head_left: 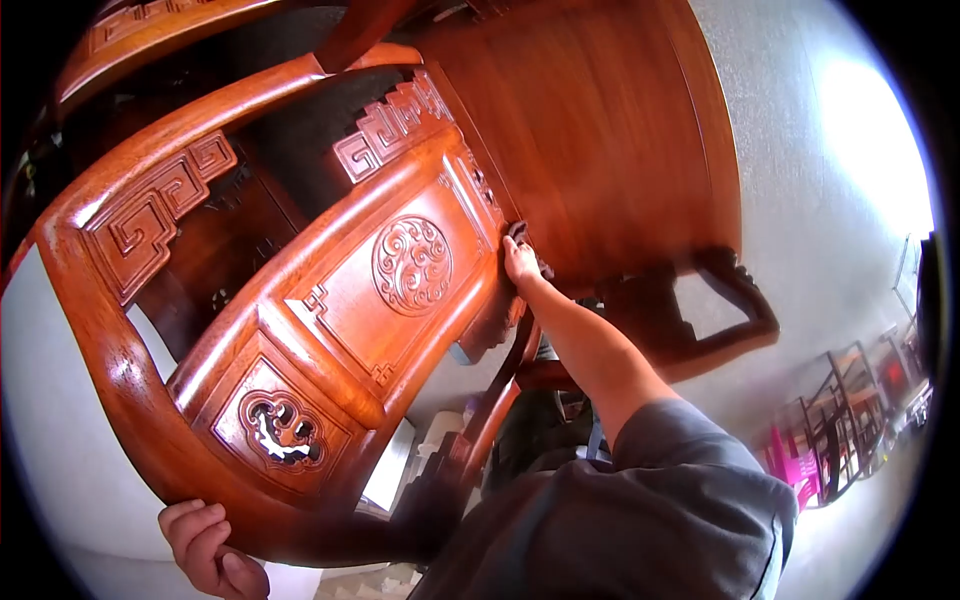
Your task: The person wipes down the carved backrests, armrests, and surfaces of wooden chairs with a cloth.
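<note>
Red chair (345,330) is seemingly getting wiped: right fingers (513,251) are gripping a cloth (517,230)! Left fingers (202,535) are resting curled at the chair's edge, grip unclear; the next stroke's likely needing steadiness.

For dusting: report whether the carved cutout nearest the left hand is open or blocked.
Open, at least partly: bright white shows through gaps in the carved cutout nearest the left hand. Darker gaps: cannot tell.

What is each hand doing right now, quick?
Left hand: fingers curled at the edge of the chair; whether it grips cannot be told.
Right hand: closed on what looks like a dark cloth.
</note>
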